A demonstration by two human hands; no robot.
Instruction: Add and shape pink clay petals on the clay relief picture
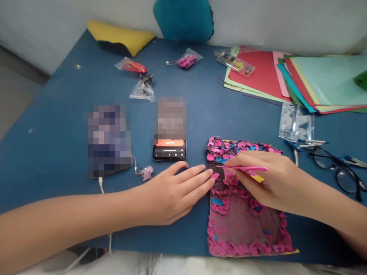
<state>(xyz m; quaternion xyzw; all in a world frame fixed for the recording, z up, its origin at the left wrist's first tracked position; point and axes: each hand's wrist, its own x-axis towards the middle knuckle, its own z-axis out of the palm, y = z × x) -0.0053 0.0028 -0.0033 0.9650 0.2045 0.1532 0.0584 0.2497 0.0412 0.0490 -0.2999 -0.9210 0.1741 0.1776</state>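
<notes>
Right now, decorated panel: it lies flat on the blue bench [229, 118], close to my near edge, with its long sides running away from me [243, 221].
Far end of panel: I see curled pieces in pink, blue and dark purple, packed tightly and overlapping.
Middle band: dark brown backing shows between pink clusters, with a patch of yellow under my right hand [269, 175].
Near field: brownish mauve, dotted with small pink spots; a few blue bits sit toward the sides.
Border: ruffled pink pieces run along the left, near and right edges; a yellow corner pokes out at the near right.
Right grip: thumb and fingers pinch a slim pink tool [252, 168], its tip over the brown band.
Left grip: my left hand [180, 191] is loose, fingers stretched out and holding nothing, fingertips at the panel's left edge beside a pink piece [215, 176]; I cannot tell whether they touch it.
Phone: it lies beyond my left hand, lower screen lit, the upper part pixelated [169, 154].
Glasses: dark-framed, well to the panel's right [346, 180].
</notes>
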